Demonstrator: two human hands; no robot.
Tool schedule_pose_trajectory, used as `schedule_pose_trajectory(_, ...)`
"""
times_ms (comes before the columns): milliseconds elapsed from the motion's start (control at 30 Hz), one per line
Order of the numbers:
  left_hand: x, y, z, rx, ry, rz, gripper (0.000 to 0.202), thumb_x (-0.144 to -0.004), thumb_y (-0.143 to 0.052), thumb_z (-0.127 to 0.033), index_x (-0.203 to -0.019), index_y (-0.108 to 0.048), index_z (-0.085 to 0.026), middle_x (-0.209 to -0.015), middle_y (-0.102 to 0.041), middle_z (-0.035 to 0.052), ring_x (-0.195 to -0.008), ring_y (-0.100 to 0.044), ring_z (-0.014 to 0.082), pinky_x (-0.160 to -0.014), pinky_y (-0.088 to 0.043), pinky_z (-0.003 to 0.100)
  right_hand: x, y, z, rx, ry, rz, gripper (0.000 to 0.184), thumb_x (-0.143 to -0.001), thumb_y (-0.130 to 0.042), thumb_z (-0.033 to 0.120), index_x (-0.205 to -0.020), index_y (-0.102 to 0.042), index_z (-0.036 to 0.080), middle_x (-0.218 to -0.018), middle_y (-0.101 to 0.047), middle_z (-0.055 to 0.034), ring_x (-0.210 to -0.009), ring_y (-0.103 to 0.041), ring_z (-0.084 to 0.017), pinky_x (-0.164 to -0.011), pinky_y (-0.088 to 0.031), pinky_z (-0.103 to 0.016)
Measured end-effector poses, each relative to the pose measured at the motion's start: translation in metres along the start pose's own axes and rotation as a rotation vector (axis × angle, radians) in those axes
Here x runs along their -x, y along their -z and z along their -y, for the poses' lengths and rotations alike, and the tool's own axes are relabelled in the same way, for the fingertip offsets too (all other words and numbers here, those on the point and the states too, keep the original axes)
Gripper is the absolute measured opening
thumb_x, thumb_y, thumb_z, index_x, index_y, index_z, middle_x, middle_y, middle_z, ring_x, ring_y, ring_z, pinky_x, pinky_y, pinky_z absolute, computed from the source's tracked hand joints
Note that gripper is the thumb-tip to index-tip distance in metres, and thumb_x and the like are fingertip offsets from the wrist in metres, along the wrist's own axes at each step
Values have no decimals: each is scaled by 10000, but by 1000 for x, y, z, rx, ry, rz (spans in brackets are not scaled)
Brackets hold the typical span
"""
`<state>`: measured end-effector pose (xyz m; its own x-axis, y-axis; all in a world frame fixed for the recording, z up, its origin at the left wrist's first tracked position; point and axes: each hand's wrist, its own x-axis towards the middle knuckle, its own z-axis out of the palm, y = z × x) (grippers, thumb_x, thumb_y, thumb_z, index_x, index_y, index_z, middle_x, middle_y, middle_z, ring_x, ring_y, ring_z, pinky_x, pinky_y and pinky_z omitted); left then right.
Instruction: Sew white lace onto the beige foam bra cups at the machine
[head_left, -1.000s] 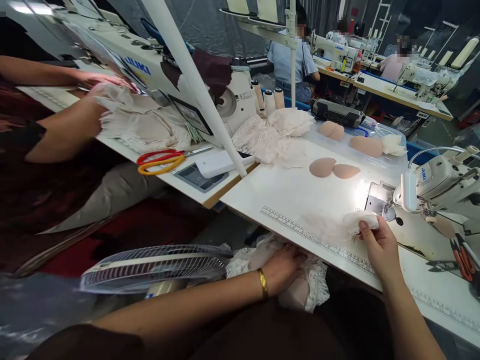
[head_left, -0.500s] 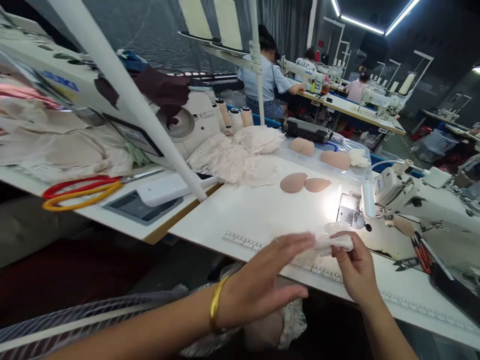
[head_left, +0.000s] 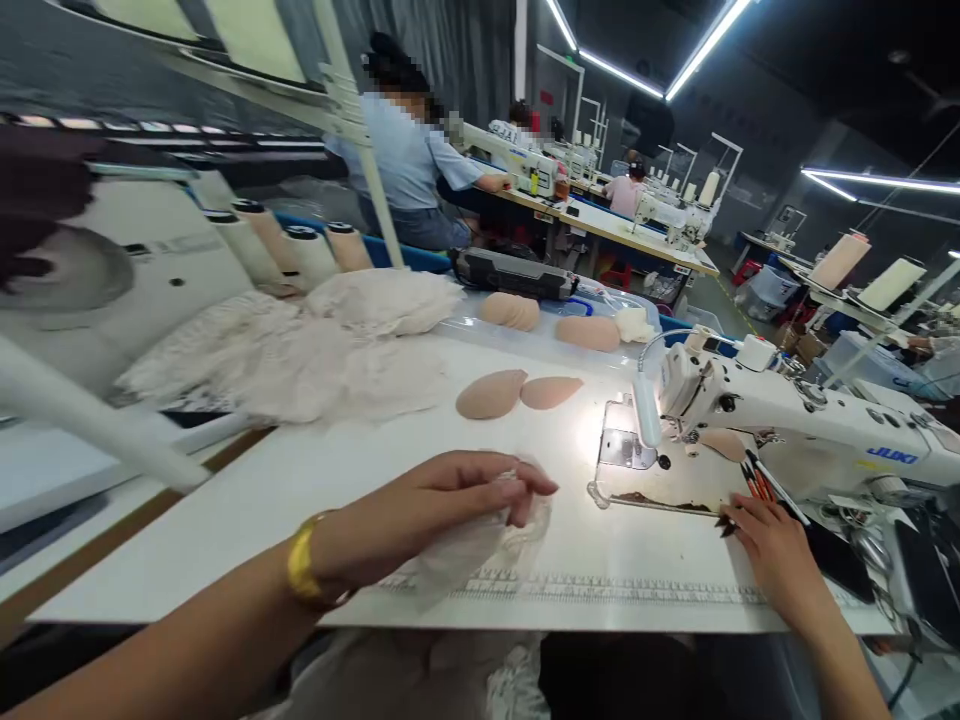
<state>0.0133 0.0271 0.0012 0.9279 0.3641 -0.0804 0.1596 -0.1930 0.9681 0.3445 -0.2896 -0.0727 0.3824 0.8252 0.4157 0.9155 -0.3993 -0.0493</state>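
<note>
Fabric (head_left: 461, 562), sheer and white, under the left hand (head_left: 442, 508) near the table (head_left: 322, 460)'s front edge.
Left fingers curl, apparently pinching it; the right hand (head_left: 772, 552) is at the dark snips (head_left: 725, 523), its grip unclear. A loosened pinch could let the fabric slide off; careless contact with blades could nick fingers.

My left arm (head_left: 202, 620) slants up from the lower left, and my left grip (head_left: 420, 508) is back-up, its fingers (head_left: 480, 468) bent and gathered. My right forearm (head_left: 844, 640) angles in from the lower right, my right grip (head_left: 772, 550) palm down, fingertips forward.
</note>
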Motion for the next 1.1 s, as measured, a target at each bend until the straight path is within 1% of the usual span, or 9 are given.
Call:
schedule_pose_trajectory(167,-20,-35,-8,126,-4,248,501,-869,-687,-523,-1232,-661,-178,-783,-745,24,-877,-641,201,-833,-468,303,-6,-25,5,-11,124,-79,352,-1037,-396,384,-905,-687,235,-908,-731,-129,-900,-668,-300,-799,-515,-444)
schedule_pose_trajectory(300,-29,-52,0,268,39,294,532,-843,-734,-489,-1235,-591,-160,-756,-740,20,-821,-627,182,-772,-442,289,-19,-17,74,-322,-25,-56,332,-1092,-300,393,-1022,-588,245,-756,-659,-39,-639,-647,-218,-576,-505,-323)
schedule_pose_trajectory(367,-31,-54,2,318,40,322,571,-828,-750,-489,-1251,-555,-158,-729,-733,7,-817,-618,177,-772,-437,288,-26,-8,111,-416,84,-50,264,-1085,-371,403,-1156,-570,243,-870,-693,-48,-723,-678,-212,-637,-525,-314)
schedule_pose_trajectory(600,-32,-62,2,299,56,330,399,-820,-738,-469,-1039,-576,-177,-691,-726,-2,-788,-635,186,-736,-431,279,-59,4,184,-95,373,-311,251,-1069,-455,259,-914,-648,226,-669,-587,-2,-607,-554,-170,-635,-380,-305)
schedule_pose_trajectory(767,-24,-26,-8,-32,4,371,429,-886,-599,-486,-1196,-632,-191,-695,-711,-4,-759,-632,190,-730,-453,280,-52,0,162,-117,313,-238,271,-1070,-448,280,-899,-651,227,-705,-607,-10,-624,-566,-167,-642,-381,-304)
schedule_pose_trajectory(833,-15,2,-15,-354,-9,59,422,-915,-528,-463,-1230,-641,-207,-859,-746,31,-811,-645,206,-763,-468,302,-41,-3,128,-87,205,-220,275,-1074,-437,346,-949,-651,225,-737,-638,-26,-644,-587,-182,-643,-387,-310)
schedule_pose_trajectory(900,-4,24,-21,-659,-99,-440,455,-888,-536,-469,-1252,-631,-213,-1122,-724,81,-995,-636,267,-871,-471,369,-29,-7,90,55,116,-205,377,-1079,-372,454,-1009,-657,217,-709,-640,-42,-600,-567,-210,-604,-369,-338)
schedule_pose_trajectory(967,7,31,-25,-798,-185,-683,441,-893,-527,-485,-1229,-633,-220,-1209,-686,91,-1073,-612,290,-908,-468,399,-22,-12,65,176,100,-230,453,-1072,-321,498,-1095,-673,213,-905,-712,-118,-772,-633,-287,-690,-427,-406)
schedule_pose_trajectory(1100,19,-1,-20,-763,-142,-281,274,-968,-480,-402,-962,-679,-214,-885,-712,22,-790,-637,196,-724,-461,308,-31,-20,81,-27,230,-204,320,-1057,-437,389,-1279,-612,241,-1215,-688,-131,-1091,-624,-327,-871,-480,-471)
